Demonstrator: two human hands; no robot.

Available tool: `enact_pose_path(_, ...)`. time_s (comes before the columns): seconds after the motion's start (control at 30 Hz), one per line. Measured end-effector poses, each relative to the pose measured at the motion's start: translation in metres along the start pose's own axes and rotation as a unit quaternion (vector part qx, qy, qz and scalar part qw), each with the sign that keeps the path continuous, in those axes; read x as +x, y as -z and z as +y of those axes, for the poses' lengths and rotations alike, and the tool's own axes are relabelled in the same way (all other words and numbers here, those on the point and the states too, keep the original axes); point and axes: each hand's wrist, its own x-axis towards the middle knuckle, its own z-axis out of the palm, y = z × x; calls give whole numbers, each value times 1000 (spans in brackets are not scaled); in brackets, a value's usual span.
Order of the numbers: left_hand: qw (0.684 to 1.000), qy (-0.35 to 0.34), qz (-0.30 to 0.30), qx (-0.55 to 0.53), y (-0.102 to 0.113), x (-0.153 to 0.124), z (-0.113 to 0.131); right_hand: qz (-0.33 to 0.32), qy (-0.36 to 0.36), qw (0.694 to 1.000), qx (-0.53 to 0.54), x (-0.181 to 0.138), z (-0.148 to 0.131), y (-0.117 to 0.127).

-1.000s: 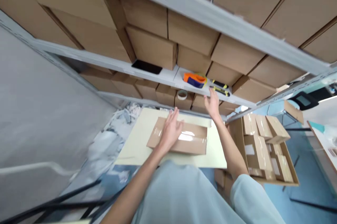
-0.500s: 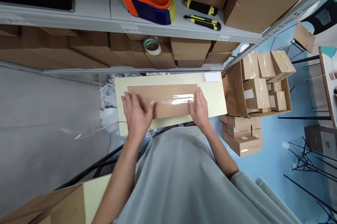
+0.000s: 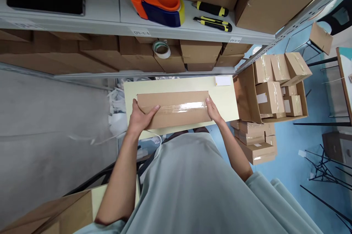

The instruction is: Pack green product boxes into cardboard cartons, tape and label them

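Observation:
A long, flat cardboard box (image 3: 176, 116) with a shiny strip of clear tape along its top is between my two hands, over the pale yellow tabletop (image 3: 189, 84). My left hand (image 3: 139, 117) grips its left end, thumb lying on the top and the other fingers around the edge. At the opposite end, my right hand (image 3: 213, 111) holds the right edge, its fingers partly hidden by the box. Whether the box rests on the tabletop or is slightly lifted, I cannot tell.
Above the table, a grey shelf (image 3: 104, 25) carries an orange and blue tape dispenser (image 3: 158, 7), utility knives (image 3: 213, 24) and a black phone (image 3: 45, 0). A tape roll (image 3: 161, 49) lies on boxes below. To the right stands a large open carton (image 3: 244, 91) of small taped boxes.
Both hands have gone from lying on the box's top to gripping its two ends. The box has shifted slightly toward me.

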Motion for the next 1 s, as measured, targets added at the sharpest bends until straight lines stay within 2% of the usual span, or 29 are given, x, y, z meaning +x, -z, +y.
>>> enact_pose_path(0.1, 999, -16, 30, 13, -3, -5, 0, 32, -16, 998, -48, -4, -5, 0)
enact_pose_path(0.17, 995, -39, 75, 58, -11, -14, 14, 88, -1, 987, -133, -7, -17, -7)
enact_pose_path(0.23, 987, -78, 101, 101, -24, -24, 36, 128, 49, 964, -227, -8, -36, -21)
enact_pose_path(0.37, 977, -172, 79, 100, -53, -28, 89, 87, 158, 930, -321, 2, -81, -65)
enact_pose_path(0.43, 971, -208, 68, 92, -62, -19, 108, 66, 179, 926, -327, 15, -98, -85)
enact_pose_path(0.5, 971, -214, 71, 84, -66, -8, 116, 61, 173, 927, -327, 29, -106, -98)
enact_pose_path(0.63, 975, -192, 85, 68, -65, 8, 112, 60, 143, 932, -329, 46, -103, -110)
enact_pose_path(0.73, 975, -203, 70, 63, -64, 9, 102, 57, 153, 930, -331, 44, -93, -105)
enact_pose_path(0.83, 974, -212, 66, 53, -54, 7, 90, 73, 162, 924, -338, 36, -81, -84)
enact_pose_path(0.93, 975, -200, 91, 42, -35, 8, 70, 125, 144, 923, -333, 35, -65, -52)
enact_pose_path(1.0, 976, -184, 111, 38, -19, 13, 52, 159, 116, 933, -301, 38, -52, -32)
